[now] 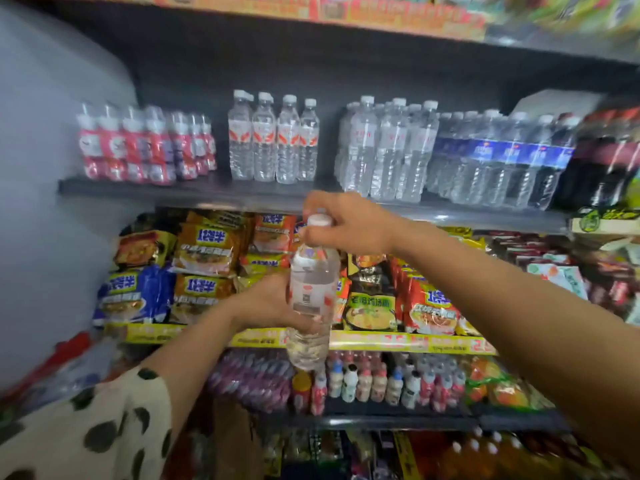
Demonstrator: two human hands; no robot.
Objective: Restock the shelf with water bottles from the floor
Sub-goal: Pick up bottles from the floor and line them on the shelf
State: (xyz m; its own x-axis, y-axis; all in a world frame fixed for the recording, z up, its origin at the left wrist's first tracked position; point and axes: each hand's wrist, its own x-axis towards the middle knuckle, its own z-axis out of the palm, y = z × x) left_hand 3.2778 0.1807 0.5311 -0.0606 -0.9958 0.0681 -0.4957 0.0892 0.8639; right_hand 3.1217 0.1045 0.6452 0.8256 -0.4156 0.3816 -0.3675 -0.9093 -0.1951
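Observation:
A clear water bottle (311, 292) with a white cap and a red-and-white label hangs upright in front of the shelves. My left hand (266, 299) grips its middle from the left, fingers wrapped behind it. My right hand (343, 225) pinches its neck and cap from the right. Above, on the dark shelf (173, 190), stands a row of matching red-labelled bottles (273, 140), with a gap to their right.
Pink-labelled bottles (145, 147) stand at the shelf's left, clear water bottles (388, 150), blue-labelled ones (498, 161) and dark soda bottles (606, 157) to the right. Noodle packets (204, 251) fill the shelf below, small drink bottles (377, 382) the one under that.

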